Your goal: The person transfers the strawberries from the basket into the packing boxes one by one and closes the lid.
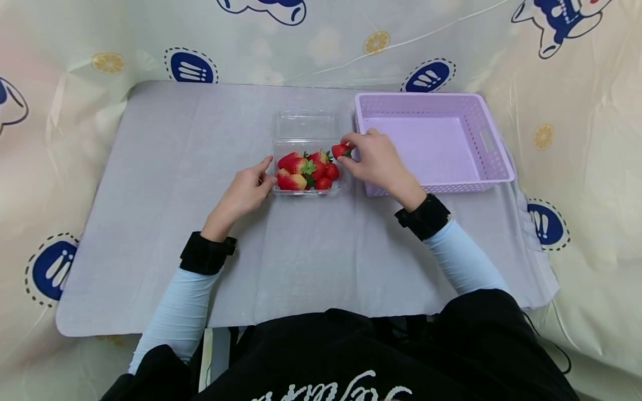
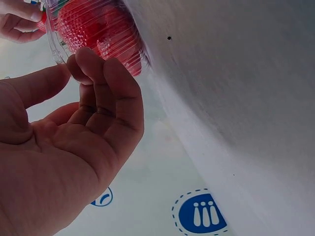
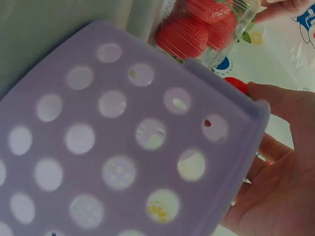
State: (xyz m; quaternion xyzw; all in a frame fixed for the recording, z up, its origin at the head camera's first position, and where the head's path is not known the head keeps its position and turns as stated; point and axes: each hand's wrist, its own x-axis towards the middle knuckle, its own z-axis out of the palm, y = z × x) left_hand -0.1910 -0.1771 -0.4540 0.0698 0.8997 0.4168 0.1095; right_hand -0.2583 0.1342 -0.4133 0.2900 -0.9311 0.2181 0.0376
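Note:
A clear plastic clamshell box [image 1: 306, 192], its lid laid back, holds several red strawberries [image 1: 291, 179] with green leaves. At its left side my left hand [image 1: 247, 189] touches the wall with fingertips and thumb; the left wrist view shows this hand [image 2: 83, 128] with its fingers loosely bent against the box. Just above the box's right edge, my right hand [image 1: 376, 159] pinches one strawberry [image 1: 341, 151] between thumb and fingers. The right wrist view has that strawberry [image 3: 236, 84] partly hidden behind the purple basket wall [image 3: 162, 113].
To the right of the box stands a purple plastic basket [image 1: 485, 136] with perforated walls, close under my right hand. Grey cloth [image 1: 200, 139] covers the table, and a patterned curtain [image 1: 321, 50] hangs around its back and sides.

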